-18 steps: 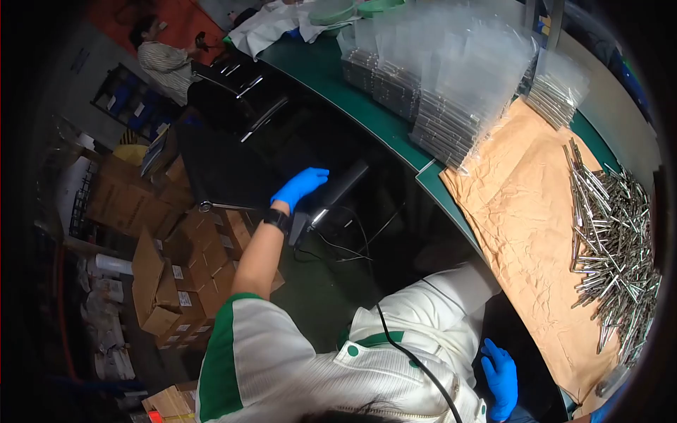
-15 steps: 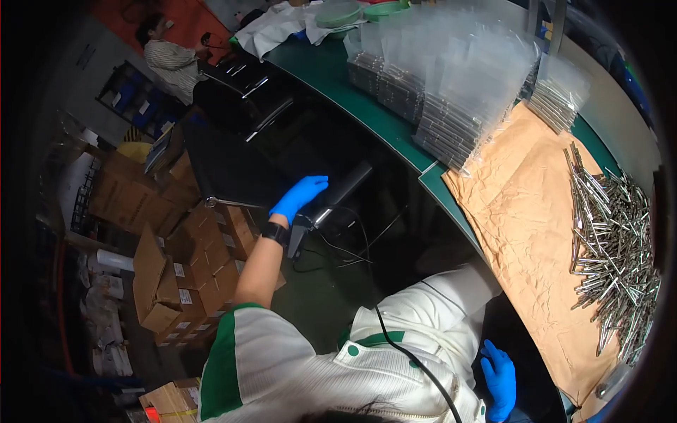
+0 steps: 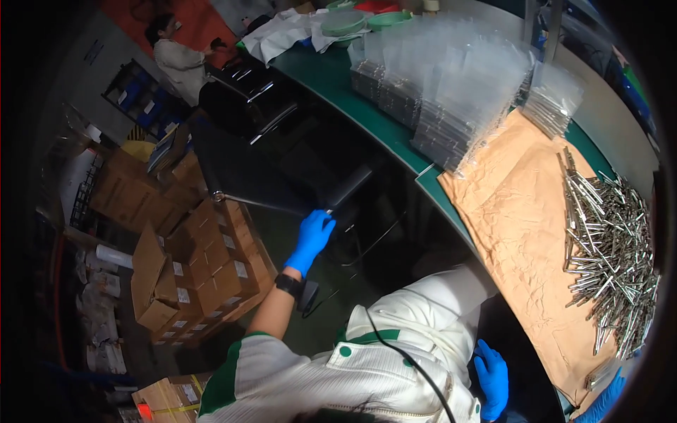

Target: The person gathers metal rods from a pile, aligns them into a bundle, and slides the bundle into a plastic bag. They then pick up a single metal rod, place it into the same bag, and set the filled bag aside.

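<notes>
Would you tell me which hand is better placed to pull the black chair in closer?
Left, probably. The left hand already rests on the black chair at its armrest, while the right hand is down by the person's side, away from it.

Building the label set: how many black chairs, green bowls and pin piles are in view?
Black chairs: 2
Green bowls: 2
Pin pile: 1
Total: 5

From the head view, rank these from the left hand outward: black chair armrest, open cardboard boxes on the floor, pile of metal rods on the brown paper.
Left hand, in a blue glove:
1. Black chair armrest, at the fingertips.
2. Open cardboard boxes, on the floor to its left.
3. Pile of metal rods, far right on the brown paper.
</notes>
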Motion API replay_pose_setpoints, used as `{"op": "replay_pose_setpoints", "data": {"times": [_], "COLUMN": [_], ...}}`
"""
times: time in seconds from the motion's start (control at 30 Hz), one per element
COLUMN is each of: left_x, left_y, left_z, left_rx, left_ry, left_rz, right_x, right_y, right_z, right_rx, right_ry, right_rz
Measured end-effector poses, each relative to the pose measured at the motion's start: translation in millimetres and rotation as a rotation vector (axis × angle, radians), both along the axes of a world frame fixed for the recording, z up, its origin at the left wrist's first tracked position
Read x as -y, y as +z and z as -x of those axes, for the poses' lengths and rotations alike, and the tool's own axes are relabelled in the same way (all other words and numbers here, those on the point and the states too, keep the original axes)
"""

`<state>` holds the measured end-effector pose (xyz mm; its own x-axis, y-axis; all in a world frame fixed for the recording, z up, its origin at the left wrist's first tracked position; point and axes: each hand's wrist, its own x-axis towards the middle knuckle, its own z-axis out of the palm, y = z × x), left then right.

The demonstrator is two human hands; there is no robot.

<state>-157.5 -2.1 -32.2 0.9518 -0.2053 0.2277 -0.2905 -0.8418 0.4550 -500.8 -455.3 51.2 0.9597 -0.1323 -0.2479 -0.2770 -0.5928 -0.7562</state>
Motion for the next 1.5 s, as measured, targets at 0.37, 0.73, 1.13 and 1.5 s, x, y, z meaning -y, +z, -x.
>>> {"op": "replay_pose_setpoints", "data": {"times": [0.37, 0.73, 1.13, 1.5], "left_x": [109.4, 406.3, 470.3, 477.5], "left_y": [90.7, 313.8, 206.4, 239.2], "left_z": [11.4, 18.5, 74.1, 58.2], "left_rx": [0.206, -0.816, -0.920, -0.817], "left_ry": [-0.011, -1.008, -0.834, -0.777], "left_rz": [0.161, 1.410, 1.360, 1.609], "right_x": [27.9, 92.4, 148.7, -0.4], "right_y": [76.1, 164.7, 113.6, 129.2], "right_z": [-3.2, -30.5, -91.4, -110.3], "right_rx": [0.203, 0.545, 0.954, 1.016], "right_ry": [0.106, -0.064, -0.600, -0.136], "right_rz": [-0.073, -0.229, -1.191, 0.119]}}
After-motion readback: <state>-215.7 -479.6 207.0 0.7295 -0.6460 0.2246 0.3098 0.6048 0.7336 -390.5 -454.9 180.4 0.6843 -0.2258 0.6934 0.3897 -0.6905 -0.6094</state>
